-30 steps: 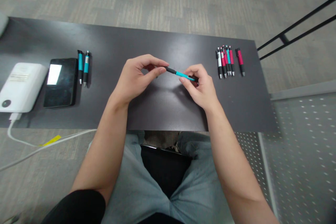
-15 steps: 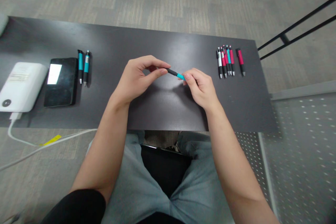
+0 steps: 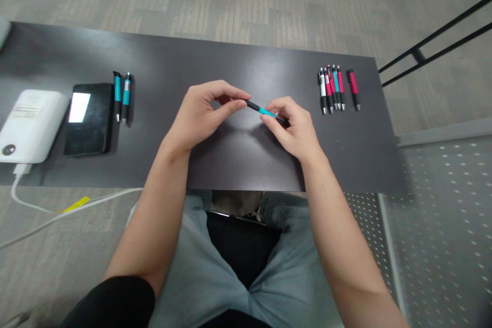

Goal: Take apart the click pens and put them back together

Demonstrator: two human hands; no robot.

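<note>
Both hands hold one teal and black pen [image 3: 260, 109] a little above the middle of the dark table [image 3: 238, 154]. My left hand [image 3: 203, 113] pinches its black end between thumb and forefinger. My right hand [image 3: 294, 125] has its fingers closed round the other end, which they hide. Two teal and black pens [image 3: 121, 95] lie side by side at the left. Several pens, pink, white and teal [image 3: 332, 88], lie in a row at the right, with one pink pen [image 3: 353, 89] slightly apart from them.
A black phone [image 3: 89, 119] with a lit corner lies left of the two teal pens. Beside it sits a white box-shaped device [image 3: 31, 125] with a white cable [image 3: 57, 212] running off the table's near edge. A black metal frame [image 3: 434, 41] stands at the right.
My right hand slid in along the pen toward the left hand, then back out a little, so more of the teal barrel shows now. The left hand stayed nearly still.
</note>
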